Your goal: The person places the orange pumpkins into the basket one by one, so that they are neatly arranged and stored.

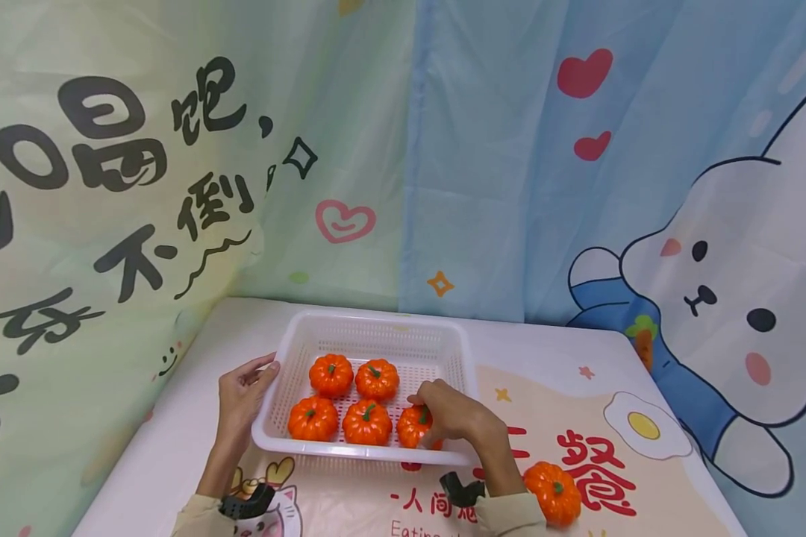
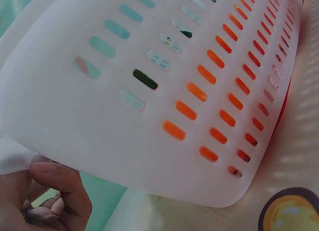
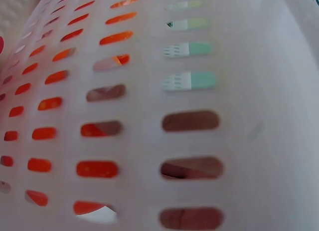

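A white slotted plastic basket (image 1: 365, 447) stands on the table with several small orange toy pumpkins inside. Two pumpkins, one on the left (image 1: 331, 375) and one beside it (image 1: 377, 380), sit in the back row. My left hand (image 1: 242, 395) grips the basket's left rim, its curled fingers (image 2: 62, 183) showing at the rim in the left wrist view. Inside the front right corner, my right hand (image 1: 453, 412) holds a pumpkin (image 1: 411, 425) from above, partly covering it. The right wrist view shows mostly basket wall (image 3: 254, 116), with parts of the hand and orange behind its slots.
Another orange pumpkin (image 1: 554, 494) lies on the table outside the basket, beside the right forearm. A printed cover with lettering and a fried egg picture (image 1: 647, 425) spreads over the table. Printed curtains (image 1: 470, 164) hang behind and at the left.
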`<state>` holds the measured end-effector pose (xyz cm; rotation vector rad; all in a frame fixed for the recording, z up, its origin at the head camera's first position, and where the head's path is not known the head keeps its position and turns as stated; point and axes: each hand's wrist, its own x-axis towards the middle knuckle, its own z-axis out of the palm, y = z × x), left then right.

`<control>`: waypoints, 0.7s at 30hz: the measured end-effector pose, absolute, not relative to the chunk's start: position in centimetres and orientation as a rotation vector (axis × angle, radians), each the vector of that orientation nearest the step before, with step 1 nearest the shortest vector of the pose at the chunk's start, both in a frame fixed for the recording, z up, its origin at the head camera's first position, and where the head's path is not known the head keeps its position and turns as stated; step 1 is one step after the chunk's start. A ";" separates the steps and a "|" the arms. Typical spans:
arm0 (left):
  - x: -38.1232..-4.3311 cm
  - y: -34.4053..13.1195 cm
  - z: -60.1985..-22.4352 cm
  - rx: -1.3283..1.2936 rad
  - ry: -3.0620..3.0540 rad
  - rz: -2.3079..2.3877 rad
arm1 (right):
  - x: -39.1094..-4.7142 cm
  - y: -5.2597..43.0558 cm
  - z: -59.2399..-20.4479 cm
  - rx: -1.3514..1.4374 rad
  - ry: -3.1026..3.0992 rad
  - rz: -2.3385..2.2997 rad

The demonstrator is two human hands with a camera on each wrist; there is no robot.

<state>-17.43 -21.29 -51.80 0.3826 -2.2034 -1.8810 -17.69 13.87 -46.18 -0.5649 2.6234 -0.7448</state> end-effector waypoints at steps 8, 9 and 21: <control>-17.5 -21.3 -51.9 0.373 -2.195 -1.883 | -17.4 14.1 -45.8 -0.543 2.634 -0.739; -17.5 -21.3 -51.9 0.374 -2.199 -1.879 | -17.4 14.1 -45.8 -0.534 2.636 -0.742; -17.4 -21.4 -51.9 0.383 -2.213 -1.867 | -16.1 15.6 -44.6 -0.461 2.694 -0.838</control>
